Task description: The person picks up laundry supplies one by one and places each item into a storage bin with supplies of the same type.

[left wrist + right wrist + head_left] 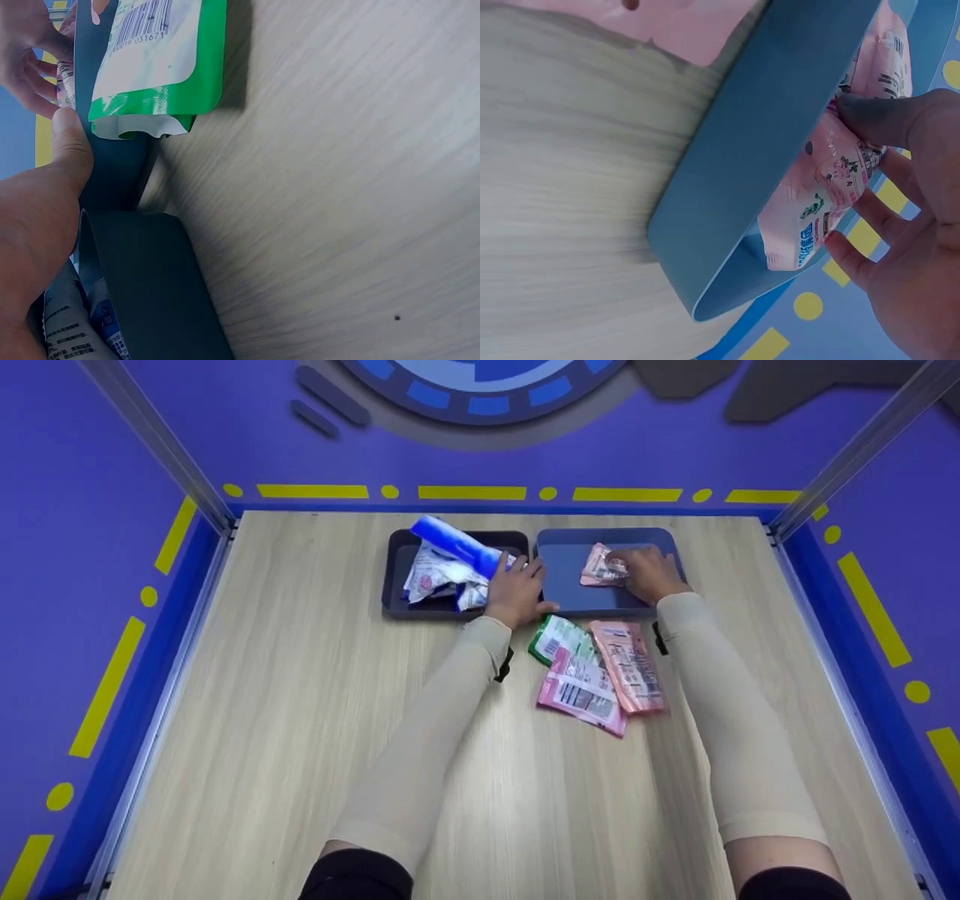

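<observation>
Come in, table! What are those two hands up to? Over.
Right hand pinching pink packet inside blue-gray tray. Left hand over edge of dark tray. Three packets outside, on table. Nothing visibly blocking right hand.

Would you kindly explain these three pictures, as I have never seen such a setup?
No robot here, just a person working bare-handed. The wide picture comes from a head-worn camera looking down; the others come from one camera on each wrist. On the table stand a dark tray, holding a blue pack and white packs, and a blue-grey tray. Nearer the person lie a green packet, a pink packet and a salmon packet. The left hand is by the trays' adjoining edges; the right hand has a pale pink packet in its grip.
</observation>
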Demonstrator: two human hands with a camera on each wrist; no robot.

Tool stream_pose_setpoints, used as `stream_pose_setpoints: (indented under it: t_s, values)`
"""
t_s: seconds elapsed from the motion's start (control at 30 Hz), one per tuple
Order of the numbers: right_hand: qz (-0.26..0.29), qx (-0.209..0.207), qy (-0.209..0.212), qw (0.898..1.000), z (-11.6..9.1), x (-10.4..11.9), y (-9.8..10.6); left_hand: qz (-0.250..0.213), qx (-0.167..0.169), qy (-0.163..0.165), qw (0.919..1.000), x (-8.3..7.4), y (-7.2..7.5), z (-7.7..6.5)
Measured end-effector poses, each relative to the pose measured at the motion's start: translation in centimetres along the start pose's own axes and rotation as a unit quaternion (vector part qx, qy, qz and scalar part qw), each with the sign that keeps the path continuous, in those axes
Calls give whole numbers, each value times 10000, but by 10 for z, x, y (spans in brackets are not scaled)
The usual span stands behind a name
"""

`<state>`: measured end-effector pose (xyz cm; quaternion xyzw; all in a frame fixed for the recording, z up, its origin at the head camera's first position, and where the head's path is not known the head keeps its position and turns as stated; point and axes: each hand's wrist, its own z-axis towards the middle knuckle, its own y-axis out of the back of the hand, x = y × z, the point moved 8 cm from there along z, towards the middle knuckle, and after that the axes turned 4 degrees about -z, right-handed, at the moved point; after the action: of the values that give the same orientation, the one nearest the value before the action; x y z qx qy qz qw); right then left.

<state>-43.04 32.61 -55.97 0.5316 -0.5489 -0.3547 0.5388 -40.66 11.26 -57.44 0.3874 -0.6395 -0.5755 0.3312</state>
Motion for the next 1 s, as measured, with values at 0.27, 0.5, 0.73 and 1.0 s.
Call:
stream_pose_setpoints:
  t_s: [0.27,0.5,0.73,1.0]
  values:
    - [-114,184,30,9998,-1,0,-1,-30,-17,-15,10000,-1,-2,3]
    - [-11,200,164,9997,-2,0,-3,-53,-46,-57,10000,-1,0,1]
    - [156,539,77,9984,-3,-1,-9,-92,-37,-54,9999,-2,-1,0]
    - [762,448,-79,9961,-4,-6,-2,-101,-75,-47,9999,0,-2,0]
